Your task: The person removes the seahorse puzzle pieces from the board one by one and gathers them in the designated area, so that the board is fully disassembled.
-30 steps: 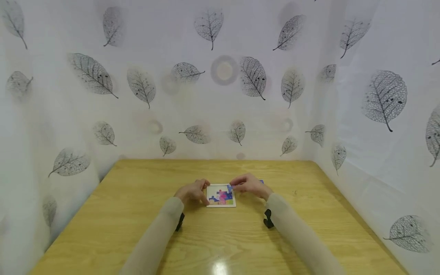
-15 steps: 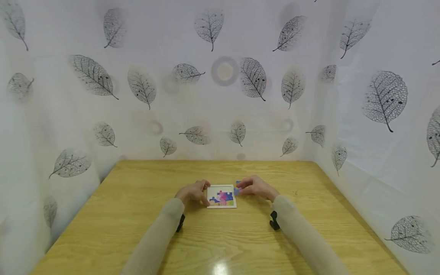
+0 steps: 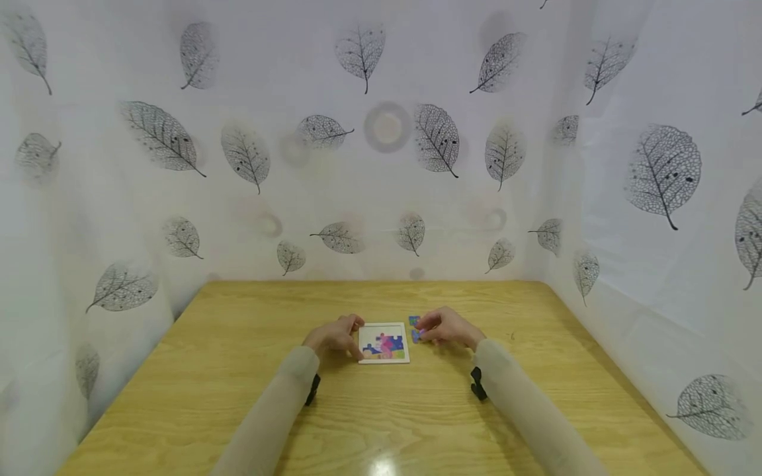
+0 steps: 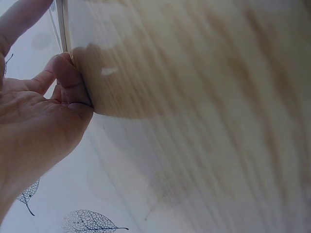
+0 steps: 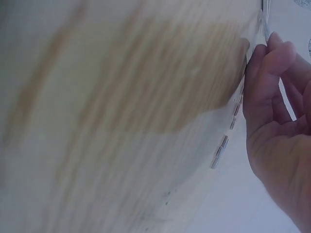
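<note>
A shallow white puzzle tray (image 3: 383,325) lies flat on the table, partly filled with joined pink, blue and yellow pieces (image 3: 388,346) along its lower part. My left hand (image 3: 335,334) holds the tray's left side, thumb at the near corner and forefinger at the far corner. Just right of the tray, my right hand (image 3: 448,326) has its thumb and fingertips together on a blue puzzle piece (image 3: 416,336). Another blue-green piece (image 3: 413,320) lies behind it. In the right wrist view, loose pieces (image 5: 219,152) lie in a row below that hand, seen edge-on.
The wooden table (image 3: 381,416) stretches around the tray on all sides. A pale curtain (image 3: 381,178) with leaf prints hangs behind it and along both sides. Black straps (image 3: 478,383) sit at the wrists over light sleeves.
My right hand has moved from the tray's upper right corner out to the right, taking the blue piece off the tray to the table. The left hand has stayed on the tray.
</note>
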`<state>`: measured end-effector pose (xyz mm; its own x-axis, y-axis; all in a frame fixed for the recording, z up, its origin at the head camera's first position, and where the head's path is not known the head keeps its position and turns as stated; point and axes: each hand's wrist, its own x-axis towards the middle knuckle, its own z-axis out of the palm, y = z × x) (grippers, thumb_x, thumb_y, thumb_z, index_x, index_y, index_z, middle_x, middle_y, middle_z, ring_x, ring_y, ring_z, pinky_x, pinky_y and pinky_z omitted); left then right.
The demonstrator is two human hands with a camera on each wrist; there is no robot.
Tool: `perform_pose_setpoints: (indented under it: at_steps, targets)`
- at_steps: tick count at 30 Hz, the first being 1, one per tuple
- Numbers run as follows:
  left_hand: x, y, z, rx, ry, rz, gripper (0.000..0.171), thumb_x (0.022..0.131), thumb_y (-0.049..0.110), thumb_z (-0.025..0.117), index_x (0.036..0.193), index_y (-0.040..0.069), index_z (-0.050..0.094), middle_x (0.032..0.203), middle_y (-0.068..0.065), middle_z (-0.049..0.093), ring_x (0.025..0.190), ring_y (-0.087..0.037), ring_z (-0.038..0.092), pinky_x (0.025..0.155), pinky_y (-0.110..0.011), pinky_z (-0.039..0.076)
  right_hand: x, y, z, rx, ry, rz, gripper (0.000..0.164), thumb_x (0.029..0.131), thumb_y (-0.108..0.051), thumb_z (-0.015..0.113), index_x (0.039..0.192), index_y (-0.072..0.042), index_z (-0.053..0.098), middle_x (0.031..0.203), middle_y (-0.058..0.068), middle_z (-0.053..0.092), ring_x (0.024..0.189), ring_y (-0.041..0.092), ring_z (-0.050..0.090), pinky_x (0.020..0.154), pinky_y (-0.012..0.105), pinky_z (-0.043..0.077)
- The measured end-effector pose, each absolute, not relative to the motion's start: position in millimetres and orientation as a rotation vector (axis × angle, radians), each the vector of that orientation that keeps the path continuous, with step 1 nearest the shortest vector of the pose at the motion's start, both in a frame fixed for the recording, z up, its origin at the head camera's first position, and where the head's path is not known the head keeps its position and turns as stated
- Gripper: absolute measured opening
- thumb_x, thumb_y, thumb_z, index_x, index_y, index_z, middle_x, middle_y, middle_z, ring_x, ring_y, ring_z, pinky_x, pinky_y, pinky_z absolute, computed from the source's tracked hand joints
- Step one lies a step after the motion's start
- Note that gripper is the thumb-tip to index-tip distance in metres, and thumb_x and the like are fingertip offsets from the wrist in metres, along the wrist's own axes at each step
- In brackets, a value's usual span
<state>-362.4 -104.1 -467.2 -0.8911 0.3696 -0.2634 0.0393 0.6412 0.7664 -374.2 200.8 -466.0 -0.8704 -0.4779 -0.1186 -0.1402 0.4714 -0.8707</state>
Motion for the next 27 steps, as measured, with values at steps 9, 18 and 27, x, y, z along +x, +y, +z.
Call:
perform_pose_setpoints:
  at_steps: [9, 18, 27]
  targets:
    - [-364.0, -103.4, -470.5, 0.293, 2.457, 1.157, 0.075, 0.067, 0.001, 0.085, 0.131, 0.007, 0.048, 0.134, -0.015, 0.044, 0.126, -0.031, 0.041, 0.115, -0.05, 0.029, -372.9, 198.5, -466.7, -0.518, 2.445, -1.304, 0.026, 0.088, 0.003, 0.066, 0.113, 0.008, 0.066, 0.108, 0.02, 0.068, 0.069, 0.014, 0.06, 0.057, 0.025, 0.054]
    - [-353.6, -99.8, -457.9, 0.301, 2.479, 1.109, 0.074, 0.068, 0.0, 0.084, 0.131, 0.004, 0.047, 0.133, -0.016, 0.044, 0.124, -0.032, 0.042, 0.114, -0.05, 0.03, -372.2, 197.6, -465.6, -0.482, 2.411, -1.313, 0.024, 0.088, 0.004, 0.065, 0.112, 0.008, 0.066, 0.104, 0.021, 0.066, 0.07, 0.017, 0.061, 0.06, 0.028, 0.056]
    - [-355.8, -101.5, -459.9, 0.335, 2.485, 1.116, 0.073, 0.068, -0.001, 0.084, 0.131, 0.002, 0.047, 0.131, -0.017, 0.045, 0.123, -0.033, 0.043, 0.113, -0.051, 0.03, -371.5, 195.8, -464.6, -0.488, 2.449, -1.234, 0.027, 0.084, 0.003, 0.071, 0.11, 0.002, 0.069, 0.098, 0.015, 0.069, 0.068, 0.016, 0.062, 0.06, 0.028, 0.057]
